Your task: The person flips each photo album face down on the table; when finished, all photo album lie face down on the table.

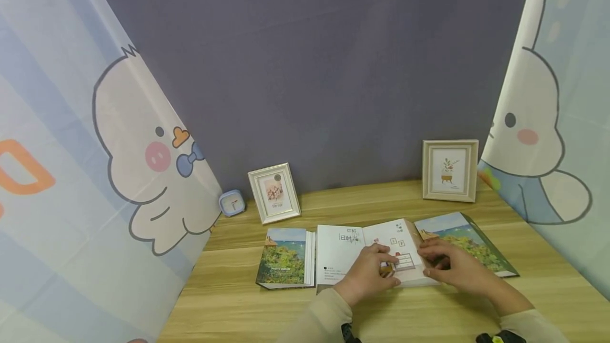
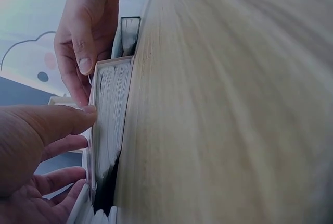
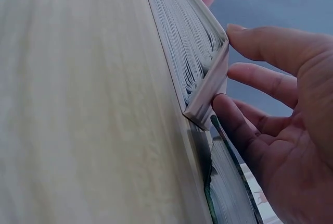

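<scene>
wooden tabletop (image 1: 248,300), pale and grained, fills the lower part of the head view. an open photo album (image 1: 350,250) lies flat near the front edge, white pages up. the left hand (image 1: 369,274) rests on the middle of the open page, fingers lightly bent, their tips on a small printed card. the right hand (image 1: 452,266) lies just beside it at the album's right edge, fingers fairly straight and flat on the page. a closed photo album (image 1: 285,258) with a coastal picture on its cover lies just left of the open one. another cover with the same picture (image 1: 469,245) lies flat to the right. behind stand two white picture frames, one on the left (image 1: 274,193) and one on the right (image 1: 450,170), and a small blue clock (image 1: 232,202). cartoon curtains (image 1: 86,147) hang at both sides.

left wrist view: the left hand (image 2: 36,151) is spread, its thumb tip touching the edge of the page stack (image 2: 109,120). the right hand (image 2: 86,41) pinches the far corner of the stack.

right wrist view: the right hand (image 3: 281,130) has its fingers loosely apart, their tips touching a lifted page corner (image 3: 210,91) of the album.
</scene>
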A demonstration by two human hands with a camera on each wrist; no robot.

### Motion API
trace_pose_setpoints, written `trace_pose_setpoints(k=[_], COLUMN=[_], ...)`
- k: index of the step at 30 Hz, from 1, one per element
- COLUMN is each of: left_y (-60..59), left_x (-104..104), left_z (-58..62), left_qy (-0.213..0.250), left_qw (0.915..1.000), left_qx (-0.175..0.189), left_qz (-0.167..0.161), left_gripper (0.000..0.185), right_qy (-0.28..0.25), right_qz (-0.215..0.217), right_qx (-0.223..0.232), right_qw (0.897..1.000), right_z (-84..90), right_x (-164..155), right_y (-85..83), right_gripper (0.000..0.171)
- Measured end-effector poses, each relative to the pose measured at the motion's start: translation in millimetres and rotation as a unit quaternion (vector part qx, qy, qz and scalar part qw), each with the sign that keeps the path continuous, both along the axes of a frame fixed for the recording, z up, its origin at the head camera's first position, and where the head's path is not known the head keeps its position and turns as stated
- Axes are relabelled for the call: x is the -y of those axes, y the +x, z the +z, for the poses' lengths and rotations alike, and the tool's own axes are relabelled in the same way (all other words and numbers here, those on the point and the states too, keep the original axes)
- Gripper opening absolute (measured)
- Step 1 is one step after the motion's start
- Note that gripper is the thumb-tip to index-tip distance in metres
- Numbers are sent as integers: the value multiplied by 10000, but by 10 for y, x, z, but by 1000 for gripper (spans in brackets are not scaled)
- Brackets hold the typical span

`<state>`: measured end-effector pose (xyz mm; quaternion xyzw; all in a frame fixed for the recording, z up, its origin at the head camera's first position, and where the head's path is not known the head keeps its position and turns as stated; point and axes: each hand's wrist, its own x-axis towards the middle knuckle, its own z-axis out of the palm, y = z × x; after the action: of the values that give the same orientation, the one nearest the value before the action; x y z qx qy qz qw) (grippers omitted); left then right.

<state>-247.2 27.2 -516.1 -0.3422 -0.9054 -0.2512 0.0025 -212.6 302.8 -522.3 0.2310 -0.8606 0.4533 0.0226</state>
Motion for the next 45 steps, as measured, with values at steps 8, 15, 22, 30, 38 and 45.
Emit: trace_pose_setpoints(k=[8, 15, 22, 30, 38, 45], left_y=[10, 2, -17, -10, -49, -108], left_x=[9, 5, 14, 48, 145, 313], left_z=[-10, 5, -6, 3, 40, 87], left_qy=[2, -82, -178, -24, 266, 819], left_qw=[10000, 9999, 9997, 9998, 9992, 9966], left_qx=[-36, 8, 10, 70, -161, -71], left_qz=[9, -66, -139, -178, -267, -100], left_gripper=[38, 40, 39, 38, 35, 36], right_qy=[-30, -36, -52, 31, 78, 436], right_qz=[12, 8, 21, -120, -534, -620], right_qx=[14, 29, 30, -9, -427, -685], right_qw=[10000, 10000, 10000, 9999, 9976, 9948], right_z=[-13, -28, -20, 26, 118, 204], right_x=[4, -19, -23, -5, 61, 179], right_y=[1, -1, 0, 20, 10, -33], right_gripper=[50, 48, 45, 44, 42, 53])
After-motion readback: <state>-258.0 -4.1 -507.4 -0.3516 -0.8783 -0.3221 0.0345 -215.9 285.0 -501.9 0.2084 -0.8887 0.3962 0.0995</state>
